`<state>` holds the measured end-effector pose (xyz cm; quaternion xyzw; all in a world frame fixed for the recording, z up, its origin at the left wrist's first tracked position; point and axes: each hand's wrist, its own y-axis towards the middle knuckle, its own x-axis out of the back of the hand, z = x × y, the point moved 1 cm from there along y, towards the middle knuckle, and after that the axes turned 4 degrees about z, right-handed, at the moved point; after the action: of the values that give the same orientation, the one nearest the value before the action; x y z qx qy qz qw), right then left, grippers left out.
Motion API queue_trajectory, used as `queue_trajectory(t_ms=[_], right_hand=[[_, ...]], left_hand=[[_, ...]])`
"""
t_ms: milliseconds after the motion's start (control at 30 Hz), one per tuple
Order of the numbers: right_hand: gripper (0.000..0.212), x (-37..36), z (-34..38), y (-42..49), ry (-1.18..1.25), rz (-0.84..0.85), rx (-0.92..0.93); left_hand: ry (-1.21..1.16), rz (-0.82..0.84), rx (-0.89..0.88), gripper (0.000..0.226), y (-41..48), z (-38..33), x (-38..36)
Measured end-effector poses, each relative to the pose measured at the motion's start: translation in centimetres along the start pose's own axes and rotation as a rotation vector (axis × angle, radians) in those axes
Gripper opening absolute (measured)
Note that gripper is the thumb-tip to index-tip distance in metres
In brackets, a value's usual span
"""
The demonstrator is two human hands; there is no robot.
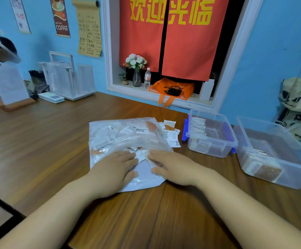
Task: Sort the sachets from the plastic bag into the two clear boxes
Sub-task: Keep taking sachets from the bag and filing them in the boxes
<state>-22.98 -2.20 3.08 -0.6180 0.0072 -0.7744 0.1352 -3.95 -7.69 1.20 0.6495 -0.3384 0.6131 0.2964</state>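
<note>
- I see both hands flat on the near end of the bag (124, 133), which lies on the table (56, 141) straight in front of me.
- The left hand (115, 169) rests palm down on the plastic with its fingers straight and close together. It grasps nothing.
- The right hand (171, 168) lies just beside it, also palm down, with fingers stretched out and the thumb apart. It presses on the bag and on a few white packets under the film, and holds nothing either.
- The fingertips of the two hands point toward each other and nearly meet.
- Most sachets (121, 132) are still inside the bag, white ones mixed with a few orange ones.
- A small heap (171, 133) has spilled out at the bag's far right corner and lies on the table between the bag and the boxes.
- The left box (211, 150), with blue latches, stands just right of that heap. A row of white packets stands on edge along its left wall.
- The right box (299, 177) is larger and stands beside the first one. It holds brownish packets at its near end.
- Behind the table there is a sill with a flower vase (136, 78), a bottle (147, 78) and an orange tote (171, 88), under a red curtain (182, 42).
</note>
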Motion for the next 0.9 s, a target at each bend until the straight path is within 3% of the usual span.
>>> queue_trajectory(t_ms=[100, 200, 333, 467, 700, 900], right_hand=[[0.038, 0.4, -0.3, -1.2, 0.167, -0.059, 0.012], [0.037, 0.5, -0.5, -1.4, 0.236, -0.193, -0.021], [0.054, 0.0, 0.1, -1.2, 0.215, -0.241, -0.097], [0.061, -0.3, 1.3, -0.7, 0.107, -0.213, -0.147], [0.036, -0.5, 0.7, -0.7, 0.011, -0.270, -0.161], [0.032, -0.8, 0.9, -0.2, -0.043, -0.326, -0.080]], left_hand=[[-0.155, -0.020, -0.041, 0.045, -0.7, -0.3, 0.4], [-0.458, -0.151, -0.030, 0.028, -1.4, -0.4, 1.2], [-0.342, -0.306, 0.096, 0.030, -1.6, 0.7, 1.2], [-0.126, -0.192, 0.079, 0.030, -1.0, 0.8, 0.8], [-0.122, -0.160, 0.077, 0.039, -0.5, 0.0, 0.8], [-0.163, -0.434, 0.160, 0.020, -1.0, -0.8, 1.4]])
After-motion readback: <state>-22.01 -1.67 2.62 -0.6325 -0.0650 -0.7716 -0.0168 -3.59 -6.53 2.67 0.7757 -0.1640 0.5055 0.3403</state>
